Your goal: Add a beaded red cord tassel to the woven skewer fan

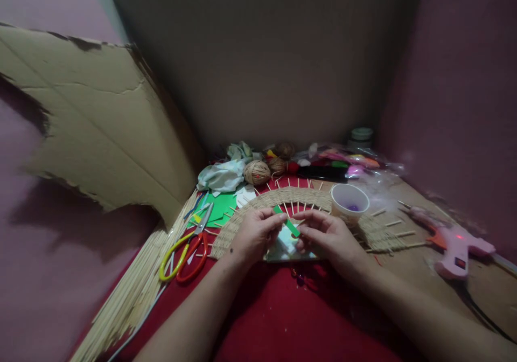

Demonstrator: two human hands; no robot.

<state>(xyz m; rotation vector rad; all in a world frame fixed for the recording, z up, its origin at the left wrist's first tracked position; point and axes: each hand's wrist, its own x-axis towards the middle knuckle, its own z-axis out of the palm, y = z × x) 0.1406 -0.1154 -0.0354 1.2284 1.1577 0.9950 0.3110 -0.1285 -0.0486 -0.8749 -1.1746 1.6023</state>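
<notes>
A narrow green paper strip [292, 228] slants between my two hands. My left hand [255, 236] pinches its upper part between thumb and fingers. At the lower end of the strip, my right hand [329, 239] has its bent fingertips closed on it. Beneath the hands lies a light, pale-patterned flat piece [285, 249], partly covered by them. Behind it, a woven fan-shaped arch [283, 195] of natural cord spreads out, with thin sticks radiating through it. A white cup [349, 203] with something purple inside stands on the arch's right part.
Scissors [194, 249] with yellow and red handles lie left, near green sheets [222, 207] and a bundle of thin sticks [133, 292]. A pink glue gun [456, 243] with a lit red light rests right. Twine balls [257, 172] and cloth [222, 176] line the back; torn cardboard [97, 109] leans left.
</notes>
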